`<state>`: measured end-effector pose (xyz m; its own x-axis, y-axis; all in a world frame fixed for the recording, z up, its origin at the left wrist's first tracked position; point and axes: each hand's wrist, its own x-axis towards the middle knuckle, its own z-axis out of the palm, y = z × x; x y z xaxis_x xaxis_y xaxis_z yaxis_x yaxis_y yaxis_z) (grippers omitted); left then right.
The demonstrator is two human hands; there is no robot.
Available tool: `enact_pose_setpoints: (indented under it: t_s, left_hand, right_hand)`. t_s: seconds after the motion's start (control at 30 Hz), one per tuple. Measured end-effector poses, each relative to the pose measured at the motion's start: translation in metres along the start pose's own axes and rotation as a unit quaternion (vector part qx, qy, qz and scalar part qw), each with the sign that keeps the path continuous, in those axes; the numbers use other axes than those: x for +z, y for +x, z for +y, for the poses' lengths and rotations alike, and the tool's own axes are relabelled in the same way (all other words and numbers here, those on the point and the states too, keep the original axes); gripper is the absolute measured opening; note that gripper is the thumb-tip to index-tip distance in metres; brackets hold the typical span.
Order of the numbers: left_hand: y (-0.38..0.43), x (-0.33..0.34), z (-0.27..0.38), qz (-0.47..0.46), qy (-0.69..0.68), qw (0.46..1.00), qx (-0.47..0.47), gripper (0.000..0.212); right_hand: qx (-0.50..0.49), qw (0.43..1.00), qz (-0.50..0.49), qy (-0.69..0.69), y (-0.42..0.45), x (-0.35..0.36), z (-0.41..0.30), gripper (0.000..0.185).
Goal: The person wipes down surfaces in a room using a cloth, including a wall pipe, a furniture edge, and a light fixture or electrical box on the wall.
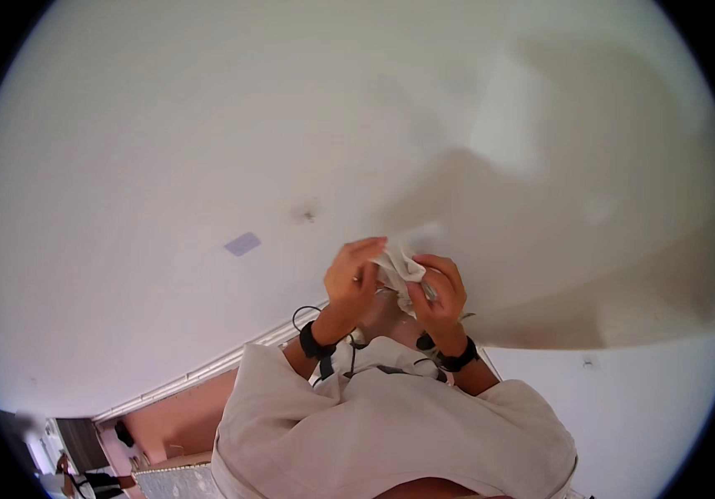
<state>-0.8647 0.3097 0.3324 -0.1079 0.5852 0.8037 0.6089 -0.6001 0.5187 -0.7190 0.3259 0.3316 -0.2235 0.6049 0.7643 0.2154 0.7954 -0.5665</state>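
A crumpled off-white cloth [402,263] is held up between my two hands, in front of my chest. My left hand [352,273] has its fingertips and thumb at the left edge of the cloth, which it appears to pinch. On the other side my right hand [441,288] grips the cloth between thumb and fingers. More of the fabric hangs below the right fingers. Each wrist wears a black band, and dark cables run near the forearms.
A large pale surface [145,187] fills most of the view, with a small lavender rectangle [242,244] on it. White trim [207,369] borders a salmon-coloured surface [176,415]. Part of another person [76,483] shows at the lower left, near a grey patterned surface [176,481].
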Motion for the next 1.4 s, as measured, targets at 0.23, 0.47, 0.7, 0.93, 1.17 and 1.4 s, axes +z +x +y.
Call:
enact_pose_setpoints:
  t_s: [0.23,0.47,0.7,0.93,1.17,1.4]
  left_hand:
    - [0.001,-0.086,-0.060,0.148,-0.100,0.972,-0.154,0.025]
    - [0.014,-0.148,-0.101,0.162,0.159,0.972,-0.065,0.028]
    - [-0.002,-0.193,-0.112,0.201,0.299,0.930,-0.067,0.027]
    - [0.027,-0.168,-0.083,0.200,0.244,0.947,-0.057,0.027]
    - [0.091,-0.115,-0.072,0.130,0.143,0.981,-0.027,0.028]
    - [0.064,-0.121,-0.083,0.078,0.180,0.980,-0.041,0.023]
  right_hand:
    - [-0.030,0.998,0.034,0.052,0.047,0.125,-0.002,0.027]
    - [-0.093,0.990,-0.068,0.084,0.082,0.222,-0.023,0.032]
    - [-0.123,0.982,-0.110,0.095,0.097,0.258,-0.044,0.036]
    - [-0.166,0.980,-0.058,0.092,0.135,0.212,-0.060,0.040]
    - [-0.042,0.997,0.041,0.044,0.165,0.150,-0.038,0.034]
    - [0.043,0.997,-0.005,0.065,0.131,0.166,-0.022,0.027]
